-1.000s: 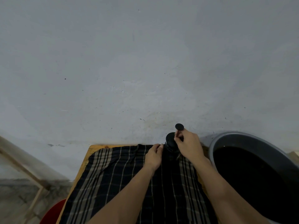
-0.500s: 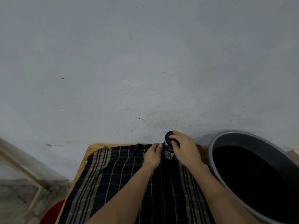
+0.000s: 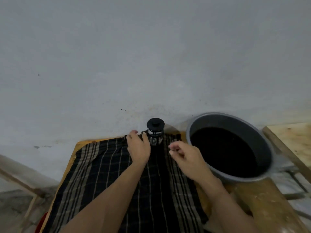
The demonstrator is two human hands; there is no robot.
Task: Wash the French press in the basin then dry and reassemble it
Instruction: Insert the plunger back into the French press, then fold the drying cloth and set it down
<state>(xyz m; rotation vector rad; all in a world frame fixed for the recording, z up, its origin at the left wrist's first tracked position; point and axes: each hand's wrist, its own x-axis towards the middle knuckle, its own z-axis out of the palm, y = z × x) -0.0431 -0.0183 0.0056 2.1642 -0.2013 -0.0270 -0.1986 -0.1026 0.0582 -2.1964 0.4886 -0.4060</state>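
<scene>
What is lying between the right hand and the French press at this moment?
Only bare plaid cloth. In the head view, the right hand hangs open, apart from the French press, with nothing else in the gap.

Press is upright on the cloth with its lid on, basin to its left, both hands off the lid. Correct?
One error: the basin is to the right of the press, not its left, as the head view shows. The rest holds: the press stands upright on the cloth with its lid on, and neither the left hand nor the right hand is on the lid.
</scene>
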